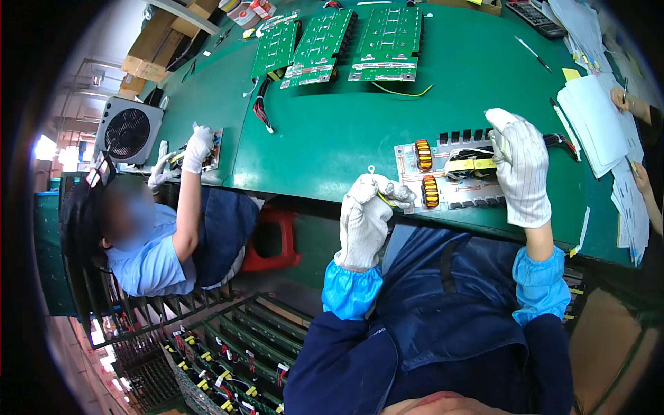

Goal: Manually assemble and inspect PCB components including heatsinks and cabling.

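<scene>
A circuit board (413,183) lies near the front edge of the green table before me. It carries two ring-shaped coils, the far one (423,155) and the near one (430,191), wound in copper and dark bands. A yellow-wrapped transformer (472,164) sits in its middle. My left hand (365,218), in a white glove, is closed at the board's left edge on a thin yellow-green wire (386,200); a ring terminal (371,169) sticks up above the fingers. My gloved right hand (520,169) curls over the board's right end, its fingertips partly hidden.
Several green circuit boards (318,43) stand at the back, with a loose yellow-green wire (404,90) nearby. Papers (593,124) and a pen (532,54) lie to the right. On the left, a co-worker (149,228) handles another board beside a fan (126,130). A red stool (277,242) stands between us.
</scene>
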A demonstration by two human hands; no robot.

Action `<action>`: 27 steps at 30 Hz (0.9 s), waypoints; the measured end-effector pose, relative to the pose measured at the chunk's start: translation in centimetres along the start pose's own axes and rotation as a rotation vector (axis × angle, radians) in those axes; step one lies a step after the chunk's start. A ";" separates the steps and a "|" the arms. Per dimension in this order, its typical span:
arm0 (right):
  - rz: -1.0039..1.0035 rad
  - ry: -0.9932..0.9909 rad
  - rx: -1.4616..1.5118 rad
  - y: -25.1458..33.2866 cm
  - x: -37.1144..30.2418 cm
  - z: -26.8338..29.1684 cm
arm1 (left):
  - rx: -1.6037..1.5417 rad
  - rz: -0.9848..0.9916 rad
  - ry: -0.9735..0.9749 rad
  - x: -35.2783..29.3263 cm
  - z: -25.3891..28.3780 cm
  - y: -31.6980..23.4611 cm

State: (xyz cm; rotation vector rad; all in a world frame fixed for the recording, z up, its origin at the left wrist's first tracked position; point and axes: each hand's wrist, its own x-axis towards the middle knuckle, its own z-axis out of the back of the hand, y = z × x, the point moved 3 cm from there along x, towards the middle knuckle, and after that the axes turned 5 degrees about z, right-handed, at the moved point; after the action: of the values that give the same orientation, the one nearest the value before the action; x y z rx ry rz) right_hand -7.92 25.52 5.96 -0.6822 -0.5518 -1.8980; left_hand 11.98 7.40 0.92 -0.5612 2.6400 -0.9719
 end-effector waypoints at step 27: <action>0.281 0.256 0.467 11.5 2.0 -2.2 | -0.127 0.121 -0.094 -0.3 1.8 1.2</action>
State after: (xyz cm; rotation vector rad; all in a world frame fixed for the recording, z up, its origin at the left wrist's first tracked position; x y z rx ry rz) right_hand 1.46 18.32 6.53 -0.1945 -0.6648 -1.4897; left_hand 12.64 7.39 -1.11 -0.4563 2.6304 -0.7291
